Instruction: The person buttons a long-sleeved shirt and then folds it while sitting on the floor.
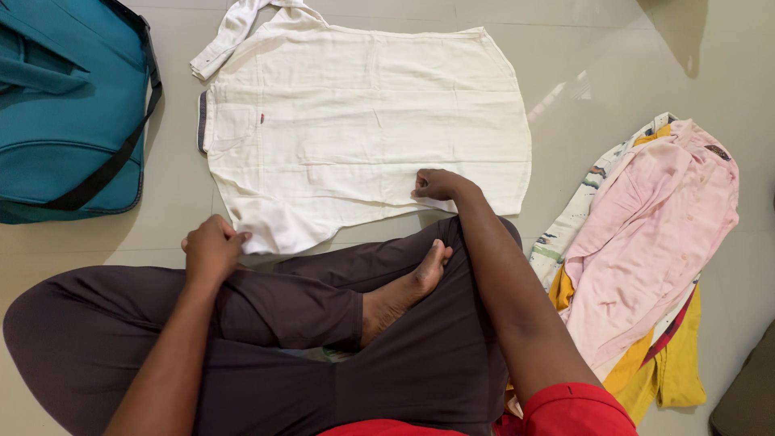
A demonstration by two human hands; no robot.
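While you sit cross-legged on the pale tiled floor [581,73], the white shirt [363,121] lies flat just ahead of your knees, thin, crinkled cloth with a tiny red tag on the chest. Your left hand [211,249] pinches its near lower edge; your right hand [436,186] curls closed on its hem. A teal bag [64,105] sits left; pink and yellow clothes [646,242] are heaped right.

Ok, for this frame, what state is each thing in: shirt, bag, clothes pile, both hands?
White shirt: spread flat on the floor, near edge gripped at two spots.
Teal bag: closed, lying on the floor.
Clothes pile: loosely heaped, pink garment on top.
Left hand: closed on the shirt's edge.
Right hand: pinching the shirt's edge.
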